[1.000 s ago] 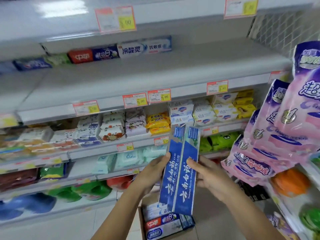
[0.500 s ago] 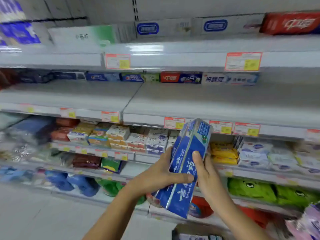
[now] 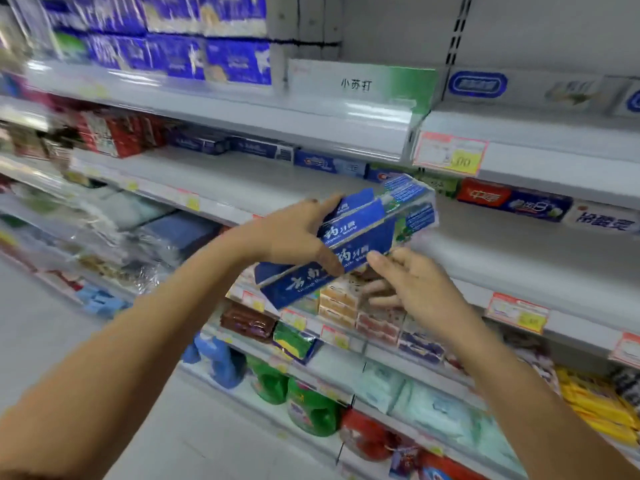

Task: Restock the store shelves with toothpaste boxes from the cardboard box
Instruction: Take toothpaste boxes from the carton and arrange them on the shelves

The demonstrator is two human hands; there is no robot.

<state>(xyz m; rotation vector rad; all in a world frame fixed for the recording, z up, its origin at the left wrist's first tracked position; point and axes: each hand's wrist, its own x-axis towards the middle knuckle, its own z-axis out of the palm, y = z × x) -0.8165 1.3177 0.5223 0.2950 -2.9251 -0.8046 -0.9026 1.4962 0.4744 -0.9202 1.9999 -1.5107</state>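
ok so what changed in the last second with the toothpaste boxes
The toothpaste boxes tipped from upright to nearly level and rose toward the half-bare shelf. The right hand has loosened, its fingers now just at the lower edge. The left hand still holds both boxes, thumb across the front.

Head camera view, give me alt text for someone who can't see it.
The left hand grips two blue toothpaste boxes, tilted, in front of a white store shelf; the right hand, fingers spread, is at their lower edge.
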